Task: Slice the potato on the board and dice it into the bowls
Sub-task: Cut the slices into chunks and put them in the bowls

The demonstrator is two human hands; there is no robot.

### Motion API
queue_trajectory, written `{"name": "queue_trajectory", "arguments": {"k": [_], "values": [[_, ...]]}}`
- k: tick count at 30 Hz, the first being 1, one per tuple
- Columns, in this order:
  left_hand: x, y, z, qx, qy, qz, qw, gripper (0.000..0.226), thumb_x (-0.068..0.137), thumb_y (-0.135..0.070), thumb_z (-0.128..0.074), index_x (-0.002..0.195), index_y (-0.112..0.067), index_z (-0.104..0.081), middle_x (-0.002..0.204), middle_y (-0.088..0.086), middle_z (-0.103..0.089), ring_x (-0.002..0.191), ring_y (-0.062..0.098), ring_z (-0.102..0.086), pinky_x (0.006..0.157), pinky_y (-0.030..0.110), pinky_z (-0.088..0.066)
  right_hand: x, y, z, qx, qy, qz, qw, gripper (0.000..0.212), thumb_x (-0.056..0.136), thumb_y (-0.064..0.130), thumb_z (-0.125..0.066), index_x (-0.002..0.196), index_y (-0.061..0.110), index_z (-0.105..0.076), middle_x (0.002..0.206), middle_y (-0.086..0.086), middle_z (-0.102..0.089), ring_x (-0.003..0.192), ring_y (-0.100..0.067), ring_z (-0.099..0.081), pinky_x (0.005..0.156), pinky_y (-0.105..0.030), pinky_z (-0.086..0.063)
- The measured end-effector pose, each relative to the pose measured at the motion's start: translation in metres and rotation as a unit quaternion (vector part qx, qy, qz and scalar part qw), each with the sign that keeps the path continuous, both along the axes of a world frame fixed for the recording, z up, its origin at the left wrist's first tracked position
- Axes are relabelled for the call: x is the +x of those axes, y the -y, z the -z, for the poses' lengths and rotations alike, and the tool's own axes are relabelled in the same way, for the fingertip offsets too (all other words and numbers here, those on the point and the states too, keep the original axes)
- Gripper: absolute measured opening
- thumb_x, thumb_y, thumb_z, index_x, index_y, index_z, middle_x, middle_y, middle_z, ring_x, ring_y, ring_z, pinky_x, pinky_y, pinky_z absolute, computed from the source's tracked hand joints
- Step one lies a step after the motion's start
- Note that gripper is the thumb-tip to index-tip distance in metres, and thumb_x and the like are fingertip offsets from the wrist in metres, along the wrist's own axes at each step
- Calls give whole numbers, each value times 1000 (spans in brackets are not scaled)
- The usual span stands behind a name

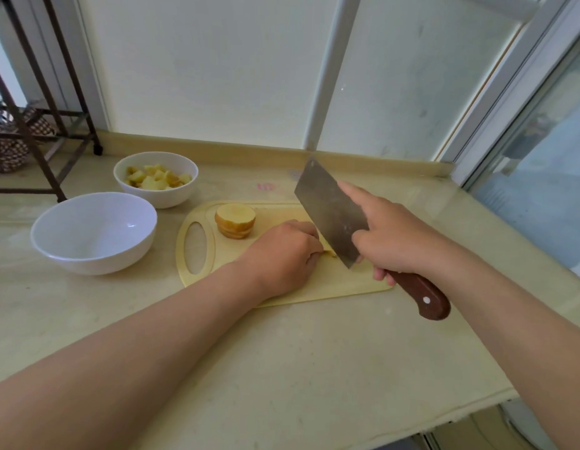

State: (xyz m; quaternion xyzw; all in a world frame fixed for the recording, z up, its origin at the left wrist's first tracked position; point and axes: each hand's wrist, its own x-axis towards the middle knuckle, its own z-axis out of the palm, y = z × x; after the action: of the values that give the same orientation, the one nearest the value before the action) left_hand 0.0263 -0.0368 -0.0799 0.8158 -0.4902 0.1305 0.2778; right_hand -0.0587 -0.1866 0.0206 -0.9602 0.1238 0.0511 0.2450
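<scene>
I am on the dicing step. My right hand grips the brown wooden handle of the wide steel cleaver, tipped up over the pale yellow plastic cutting board. My left hand curls its fingers down on a small yellow potato piece, which is mostly hidden. A stack of round potato slices waits on the board. The far white bowl holds cubes. Next, I think the blade must drop straight down, close to my knuckles.
</scene>
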Motion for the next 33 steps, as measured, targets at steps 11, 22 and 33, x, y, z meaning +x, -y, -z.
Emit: {"name": "queue_trajectory", "arguments": {"k": [11, 22, 33], "values": [[0, 1, -9, 45, -78, -53, 995, 38, 95, -24, -52, 132, -16, -54, 134, 2, -54, 122, 22, -49, 104, 34, -40, -42, 34, -5, 27, 37, 69, 997, 94, 93, 0, -42, 155, 65, -15, 85, -14, -73, 45, -23, -67, 43, -31, -53], [4, 5, -12, 78, -120, -44, 989, 48, 97, -27, -52, 144, -23, -42, 137, -5, -56, 126, 19, -49, 109, 32, -34, -47, 28, 10, 115, 29, 108, 987, 89, 95, -3, -41, 159, 54, -21, 44, 3, -63, 33, -18, -56, 38, -26, -45], [3, 5, -9, 86, -89, -35, 992, 52, 89, -46, -57, 137, -29, -51, 112, -9, -53, 106, 16, -44, 94, 32, -31, -49, 45, 8, 174, 36, 119, 977, 83, 95, -5, -45, 158, 47, -31, 46, 2, -64, 34, -23, -55, 39, -28, -47]]}}
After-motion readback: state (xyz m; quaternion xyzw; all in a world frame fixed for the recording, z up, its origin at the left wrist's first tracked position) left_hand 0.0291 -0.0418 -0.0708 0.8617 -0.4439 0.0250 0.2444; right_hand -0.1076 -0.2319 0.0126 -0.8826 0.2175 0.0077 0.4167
